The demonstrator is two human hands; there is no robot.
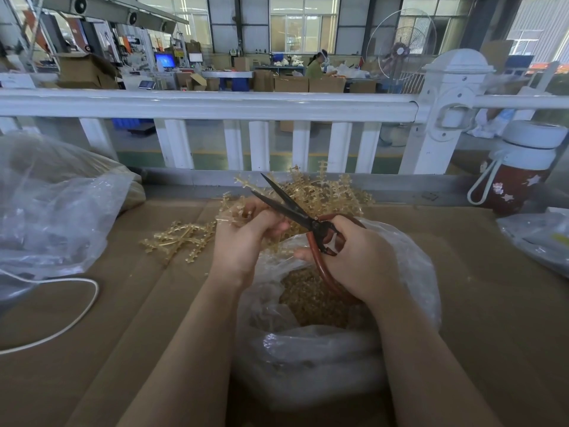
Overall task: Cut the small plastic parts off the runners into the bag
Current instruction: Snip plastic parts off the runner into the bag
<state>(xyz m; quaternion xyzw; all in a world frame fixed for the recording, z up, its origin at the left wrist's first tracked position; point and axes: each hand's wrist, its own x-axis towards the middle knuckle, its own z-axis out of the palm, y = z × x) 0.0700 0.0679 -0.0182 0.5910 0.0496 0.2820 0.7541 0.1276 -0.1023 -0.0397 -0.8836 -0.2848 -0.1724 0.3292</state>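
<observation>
Right hand [360, 257] grips scissors [288, 201], dark blades parted, pointing far-left; left hand [243, 238] pinches amber toothed runner [229, 215] above clear crinkled bag [409, 260].

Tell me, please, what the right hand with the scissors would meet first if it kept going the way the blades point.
Probably the runner gripped by the left hand, which sits between the open blades of the scissors in the right hand; depth is uncertain.

two hands [246, 241], one pair of scissors [292, 208], three plastic bags [409, 257], one bottle [520, 167]

Bare cardboard tabletop [480, 303] right of open bag [308, 359], runner pile [323, 192] and railing [215, 103] blocking beyond
</observation>
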